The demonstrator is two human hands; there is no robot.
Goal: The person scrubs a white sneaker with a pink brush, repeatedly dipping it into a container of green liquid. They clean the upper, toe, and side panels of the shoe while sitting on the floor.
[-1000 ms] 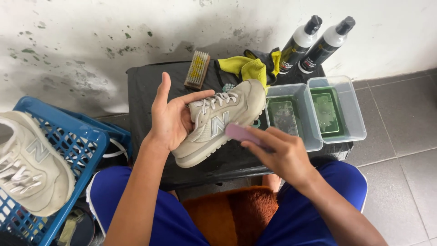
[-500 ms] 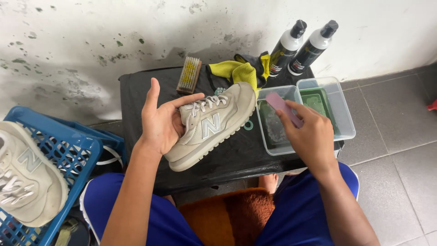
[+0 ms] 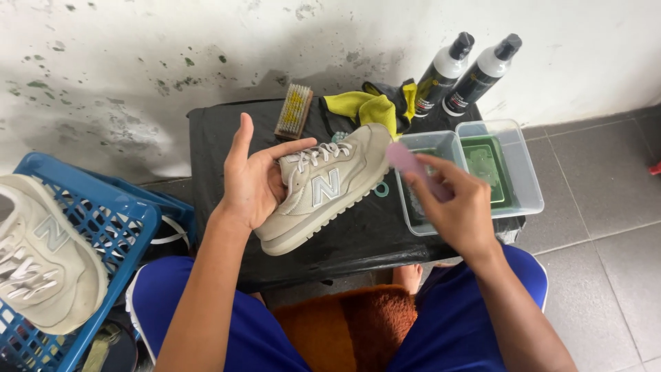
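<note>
Beige sneaker (image 3: pixel 323 189) in left hand (image 3: pixel 255 182); right hand (image 3: pixel 454 207) w/ pink brush (image 3: pixel 406 160) beside toe.

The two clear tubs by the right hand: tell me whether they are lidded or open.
Open. Both clear tubs show no lids; you look straight down onto their greenish insides. The right hand holds a pink brush over the nearer one.

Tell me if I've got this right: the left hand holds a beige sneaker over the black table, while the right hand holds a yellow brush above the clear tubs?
Not quite. The head view shows the brush in the right hand is pink, not yellow. The rest stands: the left hand holds the beige sneaker over the black table, and the right hand is above the clear tubs.
</note>
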